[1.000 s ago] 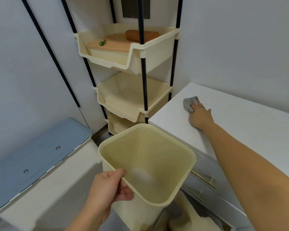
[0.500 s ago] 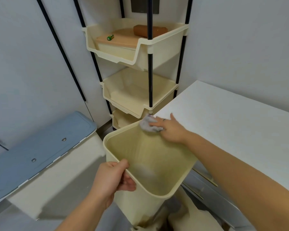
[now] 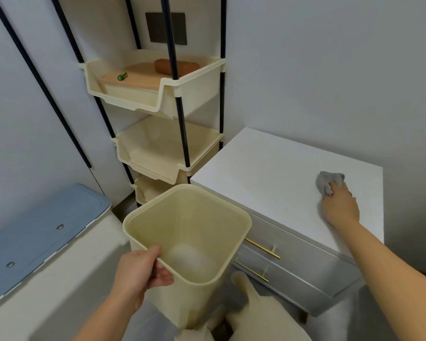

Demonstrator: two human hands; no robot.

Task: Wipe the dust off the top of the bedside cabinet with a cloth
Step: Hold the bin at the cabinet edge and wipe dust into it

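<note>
The right arm reaches in from the lower right of the frame, nearly straight, and the right hand (image 3: 340,207) lies palm down on the white top of the bedside cabinet (image 3: 268,173), near its right end. Its fingers are closed over a crumpled grey cloth (image 3: 328,182), which bulges out just above the knuckles and touches the cabinet top. The left hand (image 3: 139,273), low in the centre, pinches the near rim of a cream bin (image 3: 190,232), thumb inside, fingers outside, holding it beside the cabinet's left corner. The fingertips under the cloth are hidden, and the bin's base is cut off
</note>
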